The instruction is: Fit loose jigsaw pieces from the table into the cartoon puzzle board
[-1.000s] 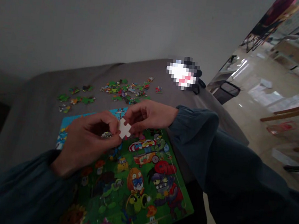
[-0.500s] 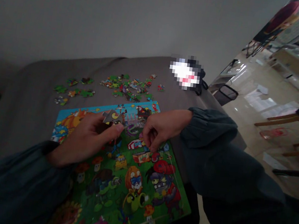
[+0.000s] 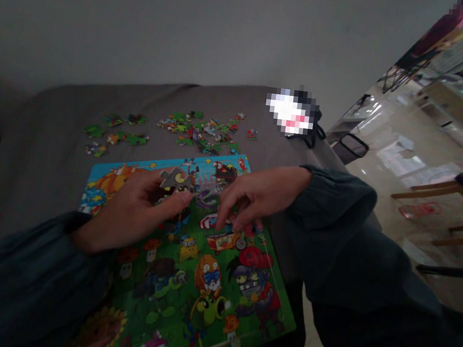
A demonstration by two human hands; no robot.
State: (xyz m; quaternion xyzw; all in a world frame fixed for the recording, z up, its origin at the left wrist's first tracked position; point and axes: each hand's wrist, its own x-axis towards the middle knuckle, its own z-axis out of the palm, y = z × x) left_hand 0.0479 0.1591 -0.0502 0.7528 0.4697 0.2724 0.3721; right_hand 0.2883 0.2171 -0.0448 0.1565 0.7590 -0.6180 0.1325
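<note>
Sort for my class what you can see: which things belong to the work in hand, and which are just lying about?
In use:
left hand, holding a puzzle piece
right hand, over the puzzle board
loose pieces on grey cloth

Lying about:
white item, too blurred to name
paper on the floor

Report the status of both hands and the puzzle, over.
Left hand: holding puzzle piece. Right hand: at puzzle board, grip open. Board partly covered by both hands; loose pieces beyond far edge.
</note>
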